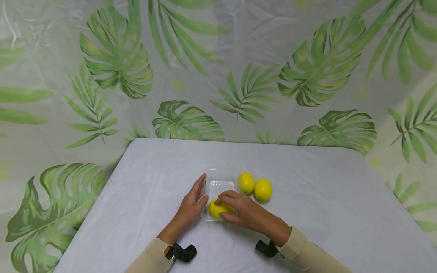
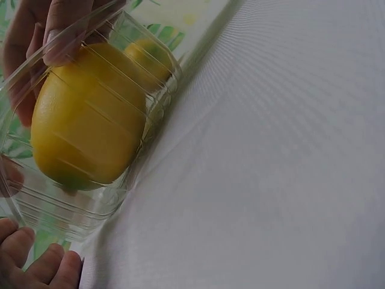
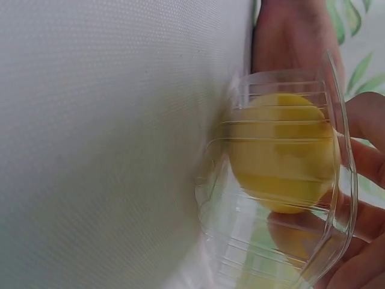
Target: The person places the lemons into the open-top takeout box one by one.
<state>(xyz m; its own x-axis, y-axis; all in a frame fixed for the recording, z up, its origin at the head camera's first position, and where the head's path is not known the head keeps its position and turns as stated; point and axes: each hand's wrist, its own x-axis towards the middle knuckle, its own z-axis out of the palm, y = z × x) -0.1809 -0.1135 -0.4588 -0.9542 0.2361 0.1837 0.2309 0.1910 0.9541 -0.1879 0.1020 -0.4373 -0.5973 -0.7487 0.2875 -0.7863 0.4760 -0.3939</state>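
Observation:
A clear plastic container (image 1: 222,176) lies on the table, its far part bare inside. In its near end sits a yellow lemon (image 1: 216,211), seen through the ribbed wall in both wrist views. My right hand (image 1: 247,210) reaches over the near right rim and grips this lemon from above, fingers on top and thumb on the near side. Along the container's left wall rests my left hand (image 1: 192,203), fingers extended and thumb at the rim. Its fingertips (image 2: 48,265) show beside the wall in the left wrist view.
Two more lemons, one against the container's right side (image 1: 246,183) and one just right of it (image 1: 263,190), lie on the white tablecloth (image 1: 324,197). A leaf-patterned curtain (image 1: 252,45) hangs behind the table's far edge.

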